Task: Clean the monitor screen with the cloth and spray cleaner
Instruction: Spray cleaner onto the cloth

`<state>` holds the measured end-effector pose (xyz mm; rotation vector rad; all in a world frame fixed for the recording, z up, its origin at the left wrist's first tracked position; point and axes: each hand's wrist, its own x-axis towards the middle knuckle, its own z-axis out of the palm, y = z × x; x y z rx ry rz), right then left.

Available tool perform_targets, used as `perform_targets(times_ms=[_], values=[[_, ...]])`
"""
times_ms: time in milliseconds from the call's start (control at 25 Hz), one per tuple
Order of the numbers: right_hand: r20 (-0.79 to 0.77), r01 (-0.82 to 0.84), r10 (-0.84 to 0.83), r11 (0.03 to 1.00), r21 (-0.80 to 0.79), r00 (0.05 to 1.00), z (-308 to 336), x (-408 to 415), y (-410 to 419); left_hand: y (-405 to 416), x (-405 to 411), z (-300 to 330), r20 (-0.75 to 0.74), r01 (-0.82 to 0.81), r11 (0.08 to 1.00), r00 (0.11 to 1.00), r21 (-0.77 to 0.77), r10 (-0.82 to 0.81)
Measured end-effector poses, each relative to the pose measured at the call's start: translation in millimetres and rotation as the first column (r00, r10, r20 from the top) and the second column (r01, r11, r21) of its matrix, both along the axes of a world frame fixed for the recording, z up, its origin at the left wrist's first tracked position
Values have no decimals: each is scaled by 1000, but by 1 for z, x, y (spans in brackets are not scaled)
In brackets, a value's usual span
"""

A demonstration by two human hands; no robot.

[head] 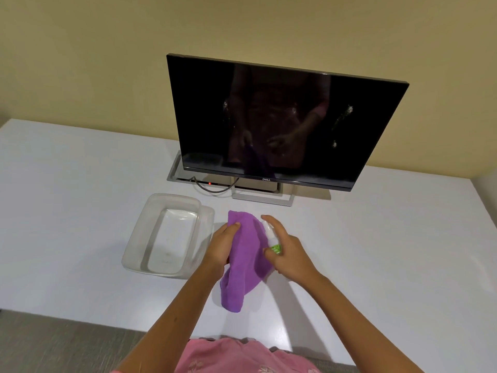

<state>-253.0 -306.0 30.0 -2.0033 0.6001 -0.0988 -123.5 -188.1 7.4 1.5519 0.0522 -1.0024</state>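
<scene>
The left hand (224, 244) grips the purple cloth (246, 261), held above the white desk (80, 184). The right hand (289, 254) grips the spray bottle (272, 239), index finger on its top, nozzle against the cloth. A clear plastic container (168, 234) sits left. The dark monitor (282, 122) stands behind, specks on its screen.

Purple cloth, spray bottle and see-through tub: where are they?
purple cloth (248, 247), head view, on its middle fold.
spray bottle (272, 239), head view, on its white body.
see-through tub (139, 232), head view, on its left wall.
</scene>
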Motion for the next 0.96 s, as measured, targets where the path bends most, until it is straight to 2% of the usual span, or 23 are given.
perform_targets(times_ms=[120, 320, 800, 960], values=[[-24, -95, 92, 971, -219, 995, -8, 7, 6, 0, 2, -2, 55, 4, 1000, 998, 26, -6], [-116, -149, 116, 929, -339, 986, -15, 13, 9, -1, 5, -3, 47, 12, 1000, 999, 29, -14], [-102, -171, 141, 894, -414, 985, -29, 14, 15, -5, 10, -8, -105, -31, 999, 994, -32, 28], [-193, -305, 242, 836, -456, 951, -32, 12, 12, -5, 12, -11, -141, -53, 998, 989, -45, 47]])
